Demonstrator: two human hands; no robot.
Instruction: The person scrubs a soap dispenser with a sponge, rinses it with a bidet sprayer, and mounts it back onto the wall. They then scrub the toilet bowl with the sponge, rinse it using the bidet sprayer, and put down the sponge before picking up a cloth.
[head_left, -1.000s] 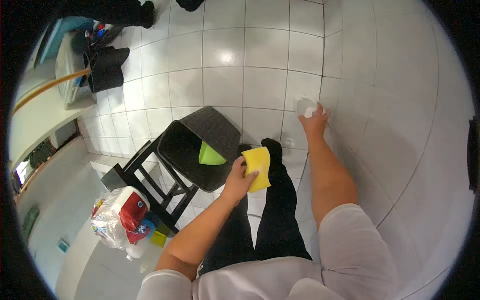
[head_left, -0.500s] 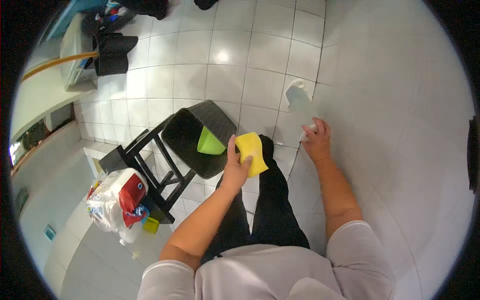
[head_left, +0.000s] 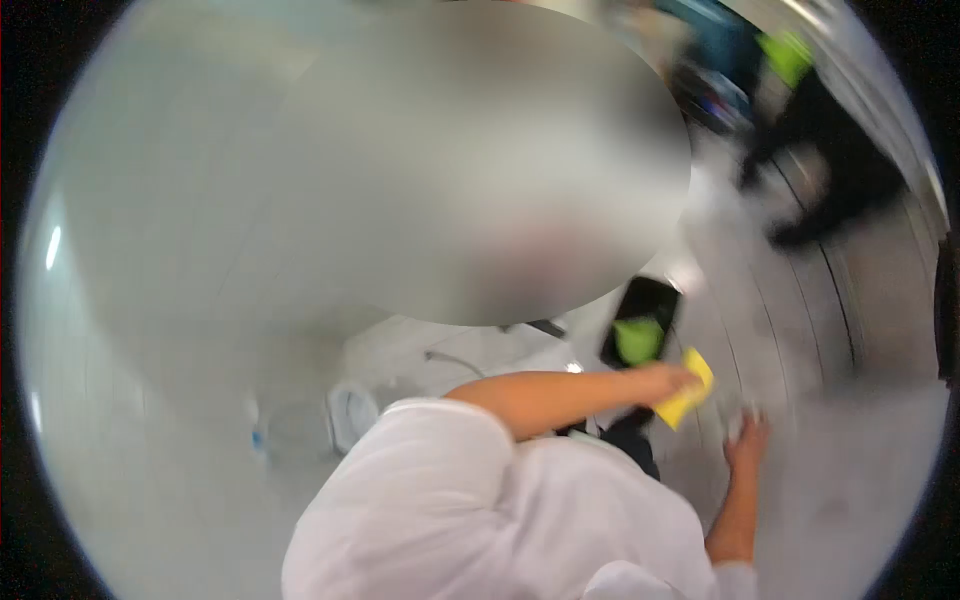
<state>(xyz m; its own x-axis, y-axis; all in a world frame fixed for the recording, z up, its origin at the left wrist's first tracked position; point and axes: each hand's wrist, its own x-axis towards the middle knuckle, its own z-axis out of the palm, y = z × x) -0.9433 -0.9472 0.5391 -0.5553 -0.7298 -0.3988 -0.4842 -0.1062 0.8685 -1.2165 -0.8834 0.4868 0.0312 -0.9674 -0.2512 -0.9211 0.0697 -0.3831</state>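
Note:
My left hand point(head_left: 662, 382) is closed on a yellow sponge point(head_left: 688, 395), held out in front of my body. Just beyond it is a black bin point(head_left: 657, 295) with a bright green container point(head_left: 638, 342) in it. My right hand point(head_left: 748, 440) is low on the right, near the tiled wall, its fingers curled and smeared by motion. A pale spray bottle point(head_left: 735, 420) shows only faintly at those fingers; most of its shape is lost in the blur.
A person in dark clothes point(head_left: 840, 170) stands at the upper right. A toilet point(head_left: 352, 413) is on the left, with a tiled wall point(head_left: 180, 250) behind it. A large blurred oval hides the upper middle of the view.
My view has swung left, bringing the toilet and the standing person into sight. The sponge stays in my left hand; the spray bottle, clear before, is now smeared at my right hand.

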